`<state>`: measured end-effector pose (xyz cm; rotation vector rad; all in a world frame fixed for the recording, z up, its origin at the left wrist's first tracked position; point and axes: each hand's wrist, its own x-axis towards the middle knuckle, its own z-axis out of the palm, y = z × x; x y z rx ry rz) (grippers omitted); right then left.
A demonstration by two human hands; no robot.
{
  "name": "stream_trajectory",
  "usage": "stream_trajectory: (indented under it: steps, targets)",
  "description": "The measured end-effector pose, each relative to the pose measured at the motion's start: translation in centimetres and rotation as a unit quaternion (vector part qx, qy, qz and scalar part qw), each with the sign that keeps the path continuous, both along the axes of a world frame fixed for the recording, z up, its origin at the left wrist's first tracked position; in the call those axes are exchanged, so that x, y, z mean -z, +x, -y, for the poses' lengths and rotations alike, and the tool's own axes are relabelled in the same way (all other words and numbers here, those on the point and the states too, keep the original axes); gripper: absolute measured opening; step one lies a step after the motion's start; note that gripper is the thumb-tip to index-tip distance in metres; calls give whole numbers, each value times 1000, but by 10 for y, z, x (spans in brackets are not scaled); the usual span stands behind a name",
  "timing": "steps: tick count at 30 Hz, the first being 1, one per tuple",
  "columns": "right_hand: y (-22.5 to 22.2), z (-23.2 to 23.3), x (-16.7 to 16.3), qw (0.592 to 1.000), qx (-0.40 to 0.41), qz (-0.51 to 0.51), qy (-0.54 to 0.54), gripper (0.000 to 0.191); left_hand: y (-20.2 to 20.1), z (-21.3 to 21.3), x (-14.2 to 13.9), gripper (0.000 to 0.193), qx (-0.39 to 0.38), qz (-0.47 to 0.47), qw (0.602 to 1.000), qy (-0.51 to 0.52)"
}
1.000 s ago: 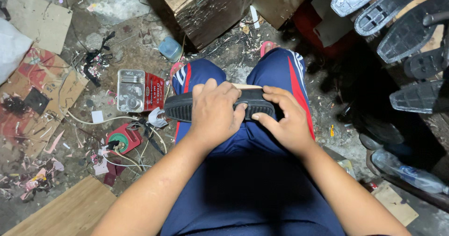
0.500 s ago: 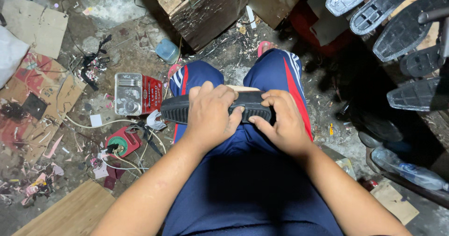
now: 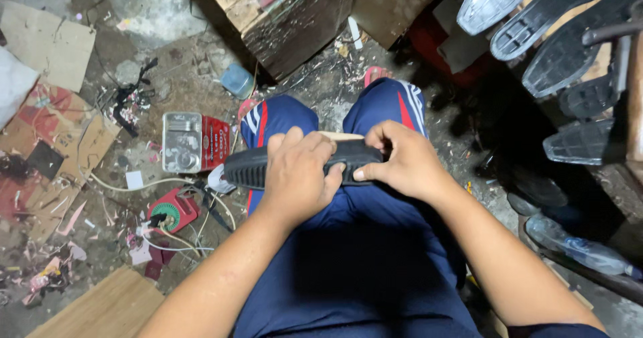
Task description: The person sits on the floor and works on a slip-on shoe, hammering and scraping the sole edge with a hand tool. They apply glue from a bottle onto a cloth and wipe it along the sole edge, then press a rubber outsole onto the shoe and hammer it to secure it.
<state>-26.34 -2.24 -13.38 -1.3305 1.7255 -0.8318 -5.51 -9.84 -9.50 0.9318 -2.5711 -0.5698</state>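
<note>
A black ribbed rubber shoe sole [image 3: 249,169] lies across my lap, over my blue trousers with red and white stripes. My left hand [image 3: 298,177] wraps over its middle from above. My right hand [image 3: 398,160] grips its right end, thumb pressed on the sole's edge. A thin tan layer shows along the sole's top edge between my hands. The sole's left end sticks out past my left knee.
On the floor to the left lie an open metal tin with a red lid [image 3: 193,142], a red device with a green dial and cables [image 3: 172,211], cardboard scraps [image 3: 47,43] and a wooden board [image 3: 100,308]. Several black soles [image 3: 536,23] hang at upper right. A wooden crate [image 3: 288,17] stands ahead.
My right thumb has shifted along the sole's edge. Both hands keep hold of the sole on my lap; the view has shifted slightly.
</note>
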Motion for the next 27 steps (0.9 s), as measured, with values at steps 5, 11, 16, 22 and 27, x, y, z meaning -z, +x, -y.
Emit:
stream_trajectory:
  steps: [5,11,16,22,27]
  targets:
    - [-1,13,-7,995,-55,-69,42,55,-2,-2,-5,23,-4,11,1000,-2]
    - [-3,-7,-10,985,-99,-125,-73,67,3,-7,-10,26,10,33,999,-30]
    - [6,-32,-4,976,-94,-120,-158,91,8,-14,-11,28,13,32,999,-40]
    - [11,-40,2,972,-68,-156,-160,82,10,-15,-11,31,12,23,999,-26]
    - [7,-39,-8,968,-78,-176,-163,80,41,-6,-14,55,-9,-28,1000,0]
